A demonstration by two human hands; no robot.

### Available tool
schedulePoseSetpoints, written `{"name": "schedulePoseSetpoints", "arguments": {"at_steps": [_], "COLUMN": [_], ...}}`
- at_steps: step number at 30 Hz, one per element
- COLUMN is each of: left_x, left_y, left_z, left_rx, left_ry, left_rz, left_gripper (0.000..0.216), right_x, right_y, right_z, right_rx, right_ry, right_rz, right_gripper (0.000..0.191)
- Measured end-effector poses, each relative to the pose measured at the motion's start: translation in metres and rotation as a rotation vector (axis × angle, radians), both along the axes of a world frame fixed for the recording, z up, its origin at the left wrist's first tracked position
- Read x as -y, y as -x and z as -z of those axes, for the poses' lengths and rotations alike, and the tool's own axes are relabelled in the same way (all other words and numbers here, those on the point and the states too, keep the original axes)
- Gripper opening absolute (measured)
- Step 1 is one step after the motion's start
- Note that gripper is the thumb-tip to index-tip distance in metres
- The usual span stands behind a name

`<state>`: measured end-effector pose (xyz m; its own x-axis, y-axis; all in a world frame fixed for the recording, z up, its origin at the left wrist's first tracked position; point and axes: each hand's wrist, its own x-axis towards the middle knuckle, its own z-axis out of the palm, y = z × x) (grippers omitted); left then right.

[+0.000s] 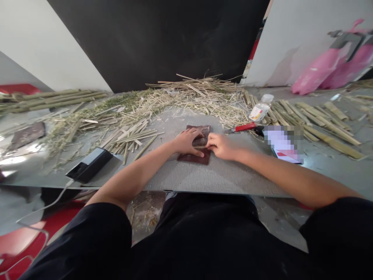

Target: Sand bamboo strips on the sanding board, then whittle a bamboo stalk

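A dark red-brown flat pad (194, 158) lies on the table in front of me. My left hand (189, 141) rests over it with the fingers spread and the thumb apart. Across the pad runs a thin pale bamboo strip (199, 147), in the gap between my left thumb and forefinger. My right hand (220, 146) is closed at the pad's right edge, its fingertips pinching the strip's right end. Behind the pad, a heap of shavings and thin strips (192, 97) covers the table. Split strips (132, 136) lie in a loose bunch to the left.
On the right are a red-handled knife (245, 127), a clear bottle (261, 107), a phone (281, 144) and several split bamboo pieces (323, 118). Pink spray bottles (317, 72) stand farther back. A black box-shaped device (89, 165) with a white cable sits near the front left edge.
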<state>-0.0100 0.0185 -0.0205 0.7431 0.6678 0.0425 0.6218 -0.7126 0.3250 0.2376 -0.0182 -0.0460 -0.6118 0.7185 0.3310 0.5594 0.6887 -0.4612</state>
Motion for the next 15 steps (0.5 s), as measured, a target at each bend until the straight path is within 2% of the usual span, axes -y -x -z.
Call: {"name": "schedulePoseSetpoints", "arguments": {"at_steps": [2, 6, 10, 13, 15], "left_x": [0.0008, 0.0023, 0.0030, 0.0027, 0.0026], "left_y": [-0.0006, -0.0024, -0.0033, -0.0031, -0.0029], "left_z": [-0.0005, -0.0019, -0.0033, -0.0030, -0.0023], "left_rx": [-0.003, 0.000, -0.011, -0.009, -0.002], "left_ry": [0.005, -0.003, 0.020, 0.025, 0.021], "left_rz": [-0.002, -0.024, -0.028, -0.029, -0.028], "left_gripper": [0.088, 0.088, 0.087, 0.091, 0.090], "right_x": [0.0001, 0.0000, -0.0006, -0.0040, -0.0047], "right_y": [-0.0004, -0.0009, -0.0009, -0.0026, -0.0028], "right_z": [-0.0006, -0.0022, -0.0023, -0.0014, -0.0008], "right_rx": [0.021, -0.003, -0.007, -0.045, -0.048], "right_ry": [0.000, -0.014, 0.036, 0.026, 0.034], "right_rz": [-0.021, 0.037, -0.056, 0.034, 0.014], "right_gripper": [0.022, 0.021, 0.021, 0.020, 0.020]}}
